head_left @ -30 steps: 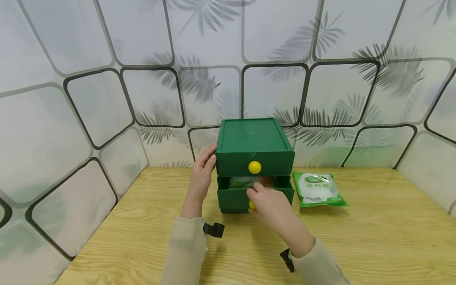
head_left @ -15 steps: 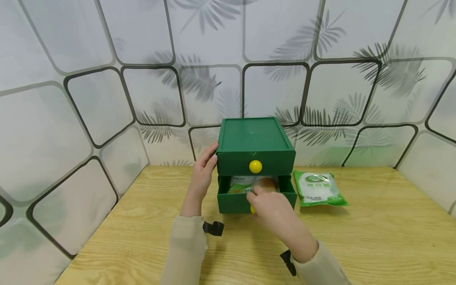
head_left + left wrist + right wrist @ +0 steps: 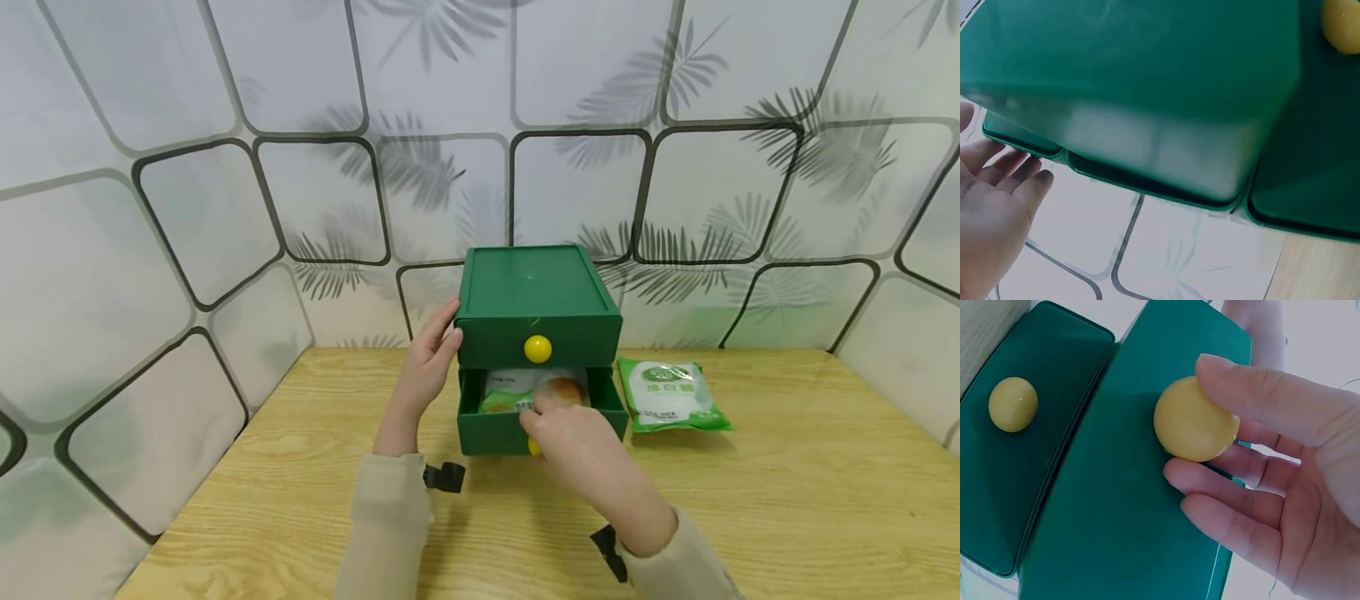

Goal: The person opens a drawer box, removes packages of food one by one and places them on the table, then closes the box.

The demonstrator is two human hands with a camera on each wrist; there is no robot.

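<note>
One green plastic two-drawer cabinet point(image 3: 536, 283) stands at frame centre, its lower drawer point(image 3: 491, 435) open; one green-and-white plastic packet point(image 3: 671, 396) lies centre-right. The left hand point(image 3: 427, 362), fingers extended, touches the cabinet; the right hand point(image 3: 573, 437) pinches the lower of two round yellow knobs point(image 3: 1188, 422).

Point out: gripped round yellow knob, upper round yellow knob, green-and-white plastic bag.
Gripped round yellow knob point(image 3: 1191, 422), right wrist view: middle of its front.
Upper round yellow knob point(image 3: 537, 349), head view: middle of its front.
Green-and-white plastic bag point(image 3: 671, 397), head view: middle of its printed side.
</note>
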